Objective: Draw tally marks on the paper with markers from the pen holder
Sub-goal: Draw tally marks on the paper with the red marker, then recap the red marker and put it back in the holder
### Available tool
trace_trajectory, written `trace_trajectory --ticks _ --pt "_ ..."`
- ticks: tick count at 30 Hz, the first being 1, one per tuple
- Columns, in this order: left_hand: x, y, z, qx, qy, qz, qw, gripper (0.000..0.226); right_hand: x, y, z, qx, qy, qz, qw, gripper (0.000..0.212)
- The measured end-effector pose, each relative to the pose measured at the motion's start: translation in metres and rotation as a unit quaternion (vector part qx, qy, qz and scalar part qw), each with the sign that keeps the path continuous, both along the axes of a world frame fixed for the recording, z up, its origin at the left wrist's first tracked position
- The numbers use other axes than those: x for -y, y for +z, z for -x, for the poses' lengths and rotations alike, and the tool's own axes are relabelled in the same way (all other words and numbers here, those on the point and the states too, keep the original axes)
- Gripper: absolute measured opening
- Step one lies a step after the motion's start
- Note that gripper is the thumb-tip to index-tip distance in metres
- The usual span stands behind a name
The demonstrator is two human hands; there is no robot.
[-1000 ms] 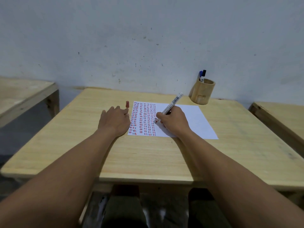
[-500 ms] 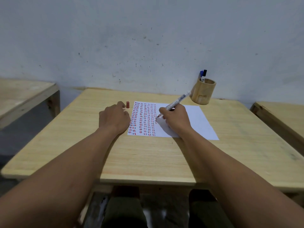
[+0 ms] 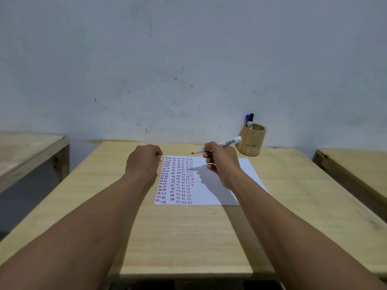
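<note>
Lying flat on the table [image 3: 188, 237], the paper [image 3: 209, 191] has many rows of little red and dark marks on its left part, and its right part is blank white. Above the paper, the right hand [image 3: 222, 162] holds a marker [image 3: 217, 146] up in the air, off the sheet. Its fingers are curled tight around the middle of the marker. The marker is white with a red tip, and the tip points left while the back end points right, toward the holder [image 3: 252, 141]. The hand's shadow falls on the paper under it. The left hand [image 3: 143, 162] is just beside the left edge of the paper, closed in a fist. You cannot tell if something is inside the fist. The holder is a round wooden cup standing at the back right of the table, near the wall [image 3: 188, 59]. Two more markers stand in it, one with a blue cap [image 3: 247, 117] and one with a black cap [image 3: 251, 116]. Both bare arms reach out over the table. Another wooden table [image 3: 29, 151] is off to the left, and one more [image 3: 356, 166] is off to the right.
</note>
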State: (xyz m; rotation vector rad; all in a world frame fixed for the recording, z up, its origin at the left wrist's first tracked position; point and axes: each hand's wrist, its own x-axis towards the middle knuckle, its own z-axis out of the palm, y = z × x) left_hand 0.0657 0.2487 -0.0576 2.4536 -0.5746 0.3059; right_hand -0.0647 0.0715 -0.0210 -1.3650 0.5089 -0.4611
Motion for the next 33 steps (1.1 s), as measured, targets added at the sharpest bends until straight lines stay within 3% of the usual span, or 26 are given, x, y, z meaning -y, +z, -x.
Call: trace_trajectory --ticks 3,9,24,29,33 --pt "0.018 0.022 0.013 -0.063 -0.010 0.167 0.984 0.013 0.007 0.006 0.000 0.016 -0.015 -0.017 1.000 0.010" --pt "0.050 0.061 0.029 -0.149 -0.086 0.306 0.936 0.012 0.013 0.029 0.001 0.059 -0.040 -0.051 0.996 0.014" --pt "0.080 0.100 0.059 -0.237 -0.147 0.330 0.902 0.019 0.031 0.058 0.013 0.105 -0.029 -0.037 0.993 0.012" --pt "0.084 0.105 0.063 -0.236 -0.154 0.350 0.894 0.017 0.035 0.062 0.015 0.091 -0.025 -0.026 0.995 0.013" --pt "0.090 0.106 0.064 -0.193 -0.150 0.350 0.904 0.012 0.031 0.070 0.009 0.097 -0.093 -0.091 0.987 0.016"
